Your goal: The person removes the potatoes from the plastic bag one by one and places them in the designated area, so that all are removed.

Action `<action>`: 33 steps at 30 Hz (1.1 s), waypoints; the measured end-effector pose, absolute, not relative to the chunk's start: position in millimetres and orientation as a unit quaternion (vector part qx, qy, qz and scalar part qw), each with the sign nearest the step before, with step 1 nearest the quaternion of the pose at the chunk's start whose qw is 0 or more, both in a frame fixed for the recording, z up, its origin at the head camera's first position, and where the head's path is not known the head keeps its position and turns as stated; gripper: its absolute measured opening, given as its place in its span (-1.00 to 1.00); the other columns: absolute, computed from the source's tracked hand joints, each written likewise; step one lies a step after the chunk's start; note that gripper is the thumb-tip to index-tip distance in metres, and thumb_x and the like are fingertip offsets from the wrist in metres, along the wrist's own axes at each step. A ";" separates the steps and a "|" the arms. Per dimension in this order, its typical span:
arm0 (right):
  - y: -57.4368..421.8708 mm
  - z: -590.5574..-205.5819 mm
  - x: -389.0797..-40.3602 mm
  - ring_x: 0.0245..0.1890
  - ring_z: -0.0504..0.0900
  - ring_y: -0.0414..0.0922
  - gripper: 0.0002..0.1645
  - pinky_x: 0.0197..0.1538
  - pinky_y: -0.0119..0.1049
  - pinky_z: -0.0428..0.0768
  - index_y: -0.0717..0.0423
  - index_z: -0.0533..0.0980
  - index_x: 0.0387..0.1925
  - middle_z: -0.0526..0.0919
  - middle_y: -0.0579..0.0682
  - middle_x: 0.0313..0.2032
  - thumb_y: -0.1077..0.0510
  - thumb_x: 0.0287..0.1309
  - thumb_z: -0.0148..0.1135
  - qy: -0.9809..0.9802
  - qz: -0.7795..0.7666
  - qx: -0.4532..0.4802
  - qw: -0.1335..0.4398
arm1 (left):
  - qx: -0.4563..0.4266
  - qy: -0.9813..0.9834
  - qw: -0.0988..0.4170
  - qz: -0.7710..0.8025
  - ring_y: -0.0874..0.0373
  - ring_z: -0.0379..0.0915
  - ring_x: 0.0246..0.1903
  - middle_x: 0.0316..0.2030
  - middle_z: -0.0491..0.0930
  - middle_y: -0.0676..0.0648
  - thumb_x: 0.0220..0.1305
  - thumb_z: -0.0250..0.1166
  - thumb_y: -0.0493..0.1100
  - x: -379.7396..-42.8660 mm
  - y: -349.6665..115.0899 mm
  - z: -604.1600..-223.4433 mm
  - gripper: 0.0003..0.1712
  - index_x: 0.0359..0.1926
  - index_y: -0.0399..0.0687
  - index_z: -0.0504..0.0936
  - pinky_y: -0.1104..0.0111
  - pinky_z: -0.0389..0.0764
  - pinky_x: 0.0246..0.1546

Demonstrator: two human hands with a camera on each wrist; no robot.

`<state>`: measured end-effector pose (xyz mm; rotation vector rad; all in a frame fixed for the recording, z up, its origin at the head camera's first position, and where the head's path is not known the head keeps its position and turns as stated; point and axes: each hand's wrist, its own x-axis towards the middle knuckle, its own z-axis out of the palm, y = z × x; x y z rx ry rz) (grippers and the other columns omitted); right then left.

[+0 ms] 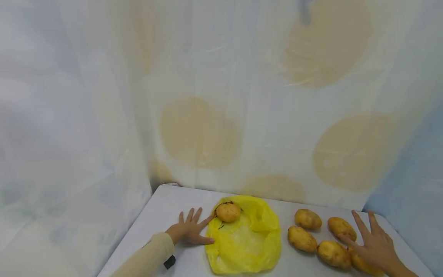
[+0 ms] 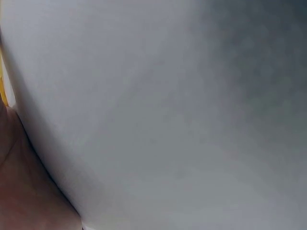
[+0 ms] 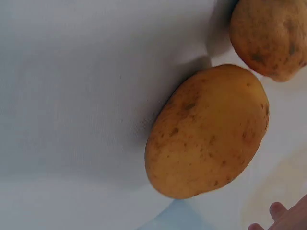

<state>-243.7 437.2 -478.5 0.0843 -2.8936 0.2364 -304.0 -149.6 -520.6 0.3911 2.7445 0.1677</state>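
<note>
A yellow plastic bag (image 1: 245,246) lies spread on the table, with one potato (image 1: 228,212) and some dark bits at its upper left. Beside its left edge, my left hand (image 1: 190,231) rests with fingers spread; the index fingertip reaches close to that potato, and whether they touch I cannot tell. My right hand (image 1: 378,244) is spread out over the potatoes at the right, partly covering one potato (image 1: 363,264). Near its fingers lies another potato (image 1: 340,227), and a large potato (image 3: 206,132) fills the middle of the right wrist view. Only the edge of the left palm (image 2: 29,182) shows in the left wrist view.
More potatoes (image 1: 302,238) lie between the bag and the right hand. A small black object (image 1: 169,262) sits beneath the left sleeve (image 1: 152,254). A pale curtain with tan spots (image 1: 200,132) hangs behind the white table (image 1: 169,200) and along its sides.
</note>
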 end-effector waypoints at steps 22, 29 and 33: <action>381.2 -467.1 -267.2 0.21 0.14 0.66 0.17 0.07 0.55 0.12 -0.09 -0.13 0.58 -0.37 0.42 0.51 -0.36 0.18 0.24 -0.974 0.117 0.115 0.159 | 0.128 0.973 0.182 0.063 -0.30 -0.38 0.54 0.59 -0.26 -0.15 -0.08 -0.04 0.79 -302.3 -151.3 -520.0 0.15 0.52 0.56 0.00 -0.40 -0.38 0.35; 350.0 -464.4 -273.8 0.26 0.12 0.66 0.16 0.10 0.56 0.10 -0.05 -0.08 0.57 -0.35 0.42 0.52 -0.39 0.17 0.23 -0.972 0.140 0.129 0.140 | 0.133 0.973 0.183 0.056 -0.31 -0.37 0.54 0.59 -0.27 -0.16 -0.07 -0.05 0.79 -302.2 -152.5 -517.8 0.15 0.52 0.57 -0.02 -0.39 -0.35 0.36; 338.7 -463.4 -276.7 0.30 0.06 0.65 0.15 0.16 0.57 0.02 -0.12 -0.15 0.58 -0.42 0.38 0.52 -0.41 0.20 0.18 -0.972 0.156 0.133 0.119 | 0.132 0.972 0.188 0.057 -0.29 -0.37 0.54 0.59 -0.26 -0.15 -0.08 -0.05 0.79 -303.9 -150.7 -517.7 0.15 0.52 0.58 -0.02 -0.38 -0.35 0.37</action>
